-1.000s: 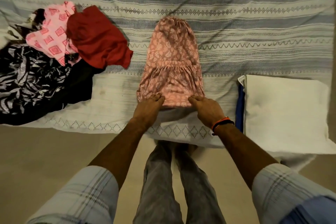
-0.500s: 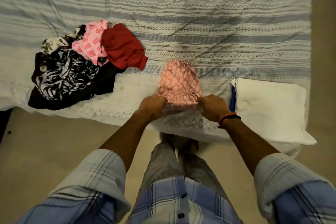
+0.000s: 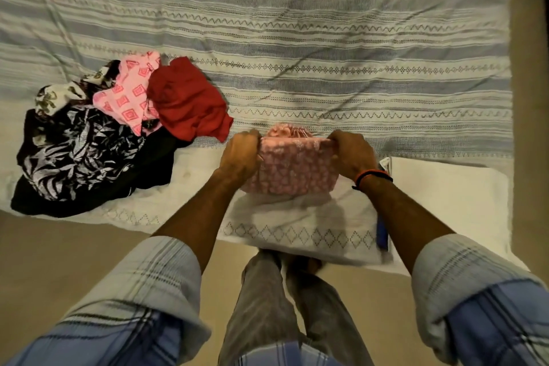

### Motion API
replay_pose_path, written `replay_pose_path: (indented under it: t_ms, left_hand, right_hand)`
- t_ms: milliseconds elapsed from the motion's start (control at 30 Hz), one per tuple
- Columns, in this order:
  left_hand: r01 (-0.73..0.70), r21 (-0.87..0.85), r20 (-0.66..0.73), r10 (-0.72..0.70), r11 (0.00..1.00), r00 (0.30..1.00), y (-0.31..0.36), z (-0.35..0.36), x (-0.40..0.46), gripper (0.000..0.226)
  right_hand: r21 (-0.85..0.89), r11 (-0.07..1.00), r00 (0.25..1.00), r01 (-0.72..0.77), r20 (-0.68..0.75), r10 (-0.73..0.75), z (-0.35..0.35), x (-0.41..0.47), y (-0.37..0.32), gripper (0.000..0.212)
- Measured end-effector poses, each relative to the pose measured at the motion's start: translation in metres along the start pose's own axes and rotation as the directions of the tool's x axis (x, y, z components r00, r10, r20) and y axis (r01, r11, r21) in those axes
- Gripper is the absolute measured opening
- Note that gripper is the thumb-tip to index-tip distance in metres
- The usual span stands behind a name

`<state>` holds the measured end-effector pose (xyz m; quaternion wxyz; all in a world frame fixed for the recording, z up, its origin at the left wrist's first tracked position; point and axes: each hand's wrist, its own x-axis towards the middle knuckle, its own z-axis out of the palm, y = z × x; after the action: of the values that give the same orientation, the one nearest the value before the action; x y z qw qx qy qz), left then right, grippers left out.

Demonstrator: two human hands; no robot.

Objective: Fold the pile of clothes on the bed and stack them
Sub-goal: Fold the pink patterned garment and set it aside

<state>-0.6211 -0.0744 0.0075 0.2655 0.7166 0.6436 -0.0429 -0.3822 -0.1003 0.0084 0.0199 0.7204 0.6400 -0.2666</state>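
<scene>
A pink patterned garment (image 3: 292, 168) lies near the front edge of the bed, its near half raised and turned over toward the far end. My left hand (image 3: 242, 156) grips its left corner and my right hand (image 3: 352, 154) grips its right corner, both lifted above the sheet. To the left is the unfolded pile: a red garment (image 3: 188, 101), a pink one with squares (image 3: 130, 98) and a black leaf-print one (image 3: 77, 154). On the right a folded white piece (image 3: 445, 196) lies flat with a blue item (image 3: 381, 232) under its left edge.
The striped bedsheet (image 3: 326, 53) covers the bed and stretches bare behind the garment. The bed's front edge runs just before my legs, with beige floor (image 3: 59, 252) below. A beige wall strip (image 3: 531, 68) borders the right side.
Both hands took hold of the pink garment's near hem and lifted it, folding it away from me over the far half. The camera has pulled back, showing more of the bed.
</scene>
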Motion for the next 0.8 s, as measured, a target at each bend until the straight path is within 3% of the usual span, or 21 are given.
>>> replay_pose_path:
  t_ms: [100,200,400,533,633,800]
  left_hand:
    - [-0.006,-0.007,-0.072,0.005,1.0,0.997,-0.008,0.006,0.032,0.034]
    - [-0.009,0.055,-0.208,0.021,0.998,0.978,-0.014,0.015,0.053,0.049]
    - [-0.113,0.088,0.111,0.103,0.99,0.988,-0.009,0.06,0.044,0.081]
    - [-0.159,0.211,0.24,0.106,0.964,0.965,-0.012,0.093,0.048,0.103]
    - [-0.142,0.217,0.307,0.07,0.966,0.949,-0.02,0.107,0.053,0.102]
    - [-0.119,0.172,0.35,0.052,0.978,0.935,-0.028,0.123,0.057,0.103]
  right_hand:
    - [0.004,1.0,0.998,-0.024,-0.059,0.024,0.003,0.034,-0.002,0.034]
    - [-0.146,0.989,0.989,-0.006,-0.147,-0.016,0.007,0.055,-0.007,0.04]
    - [-0.131,0.974,0.983,0.182,0.048,-0.177,0.064,0.041,-0.026,0.046]
    - [-0.204,0.959,0.962,0.197,0.228,-0.149,0.102,0.043,-0.02,0.088]
    - [-0.221,0.959,0.952,0.175,0.287,-0.107,0.121,0.047,-0.008,0.097]
    - [-0.224,0.959,0.949,0.173,0.3,-0.101,0.137,0.051,0.004,0.094]
